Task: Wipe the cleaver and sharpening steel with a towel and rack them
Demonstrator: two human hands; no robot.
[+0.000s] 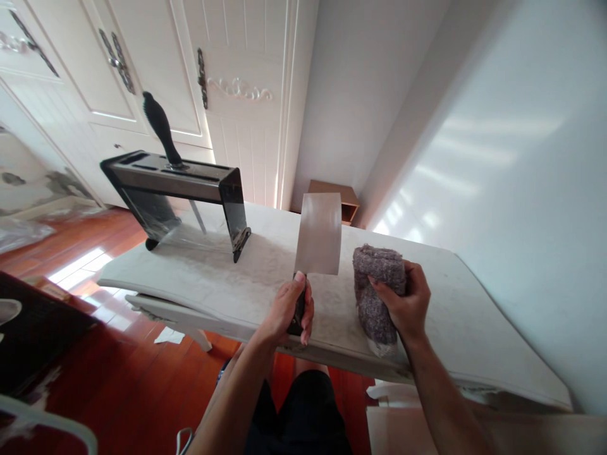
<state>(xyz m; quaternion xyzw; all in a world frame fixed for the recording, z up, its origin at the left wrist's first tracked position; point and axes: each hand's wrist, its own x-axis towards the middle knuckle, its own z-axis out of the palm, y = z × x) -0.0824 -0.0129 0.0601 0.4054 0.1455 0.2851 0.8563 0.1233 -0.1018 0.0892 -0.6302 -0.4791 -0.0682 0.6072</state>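
In the middle of the head view, my left hand [293,306] is wrapped round the dark handle of a cleaver [319,234]. Its broad metal blade points away from me, above the white tabletop [270,253]. To the right, my right hand [408,300] grips a folded grey-brown cloth [379,291], the thumb pressed on its near face. Cloth and blade are apart. At the left of the table stands a black knife block [180,180] with open sides. One knife with a black handle [161,126] sits in its top slot, the blade hanging below.
White wardrobe doors [246,120] rise behind the table. A small brown wooden box [348,199] is beyond its far edge. A glossy white panel [512,164] borders the right side. Below, the red wooden floor [142,379] holds a scrap of white paper [169,335].
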